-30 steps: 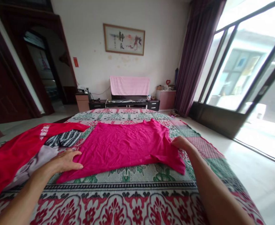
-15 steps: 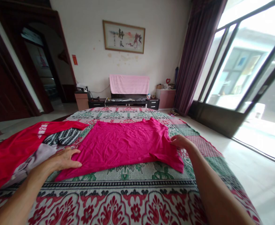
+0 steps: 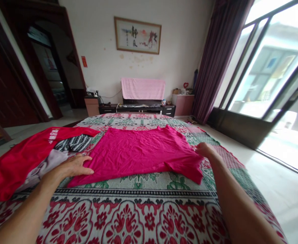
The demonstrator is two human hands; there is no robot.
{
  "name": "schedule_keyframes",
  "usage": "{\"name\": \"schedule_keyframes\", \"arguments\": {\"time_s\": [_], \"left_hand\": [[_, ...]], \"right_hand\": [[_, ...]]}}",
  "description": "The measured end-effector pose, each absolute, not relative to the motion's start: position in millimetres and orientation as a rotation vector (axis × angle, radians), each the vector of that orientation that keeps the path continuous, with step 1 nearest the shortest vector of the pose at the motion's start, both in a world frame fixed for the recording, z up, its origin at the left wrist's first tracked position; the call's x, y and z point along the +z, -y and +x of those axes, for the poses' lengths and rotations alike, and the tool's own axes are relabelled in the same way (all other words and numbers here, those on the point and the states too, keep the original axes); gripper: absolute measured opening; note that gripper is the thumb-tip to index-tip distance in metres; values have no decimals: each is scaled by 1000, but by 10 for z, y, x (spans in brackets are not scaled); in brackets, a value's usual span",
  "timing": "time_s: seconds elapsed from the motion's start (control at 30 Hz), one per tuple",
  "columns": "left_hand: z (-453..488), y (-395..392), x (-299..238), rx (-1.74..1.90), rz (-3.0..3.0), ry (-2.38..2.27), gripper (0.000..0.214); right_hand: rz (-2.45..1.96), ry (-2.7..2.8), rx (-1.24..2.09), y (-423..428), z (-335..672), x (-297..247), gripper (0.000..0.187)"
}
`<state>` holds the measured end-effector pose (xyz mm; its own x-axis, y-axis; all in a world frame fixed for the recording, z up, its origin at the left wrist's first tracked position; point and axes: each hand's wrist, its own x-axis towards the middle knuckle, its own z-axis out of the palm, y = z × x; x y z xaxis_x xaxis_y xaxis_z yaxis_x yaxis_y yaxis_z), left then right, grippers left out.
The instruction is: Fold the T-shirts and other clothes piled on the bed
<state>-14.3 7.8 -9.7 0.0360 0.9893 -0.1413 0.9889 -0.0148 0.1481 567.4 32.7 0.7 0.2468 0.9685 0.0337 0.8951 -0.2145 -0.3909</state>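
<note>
A broad strip of patterned cover [image 3: 149,217] is exposed between the near edge of the magenta garment [image 3: 139,152] and the bottom of the view. To the right, the cover's rim is bordered by pale floor [image 3: 273,169]; to the left, the room beside the garment is taken up by a red garment [image 3: 29,156], a black-and-white cloth [image 3: 74,143] and a greyish cloth [image 3: 48,166].

The magenta garment is laid flat and wrinkled on the cover, between the two hands. Its left end is touched by the left hand [image 3: 75,165], whose thumb and fingers are spread apart over the cloth. Its right side is met by the fingertips of the right hand [image 3: 207,150]; the cloth there seems to be pinched, though the thumb is hidden. A sleeve-like flap is spread below that hand.

Beyond, a small brown box [image 3: 176,91] is set on a pink-fronted cabinet [image 3: 183,105]; its contents are too small to be made out.
</note>
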Motion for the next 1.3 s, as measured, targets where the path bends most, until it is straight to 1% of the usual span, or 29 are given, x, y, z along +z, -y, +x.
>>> {"name": "schedule_keyframes", "arguments": {"time_s": [0.07, 0.2, 0.27, 0.4, 0.53, 0.63, 0.7, 0.83, 0.87, 0.9, 1.03, 1.3], "left_hand": [[-172, -66, -88, 34, 2111, -2015, 84], [-280, -43, -142, 236, 2047, -1935, 66], [-327, -27, -174, 334, 1965, -1952, 58], [-376, 27, -125, 374, 1911, -1882, 54], [-342, 93, 22, 248, 1944, -1693, 39], [-230, 122, 50, 108, 1974, -1597, 30], [-128, 133, 23, 26, 1991, -1619, 26], [47, 161, -11, -64, 2069, -1746, 19], [72, 170, -3, -71, 2092, -1753, 17], [89, 178, 10, -72, 2107, -1755, 17], [78, 191, 69, -73, 2109, -1731, 20], [-114, 145, 161, 97, 2034, -1584, 17]], "right_hand": [[-2144, 1800, 394, -334, 5495, 53, 4], [-1936, 2124, 765, -338, 5128, 65, 13], [-1916, 2236, 805, -333, 5020, 41, 15], [-1880, 2386, 925, -273, 4950, 67, 26], [-1943, 2445, 862, -142, 4862, 221, 33], [-1992, 2524, 797, -27, 4691, 307, 32], [-2011, 2609, 700, 49, 4544, 328, 27], [-2062, 2786, 414, 143, 4325, 335, 3], [-2069, 2786, 371, 145, 4313, 333, 3], [-2073, 2764, 343, 137, 4324, 329, 7], [-2056, 2594, 396, 22, 4565, 274, 17], [-2001, 2335, 598, -261, 5130, 102, 16]]}}
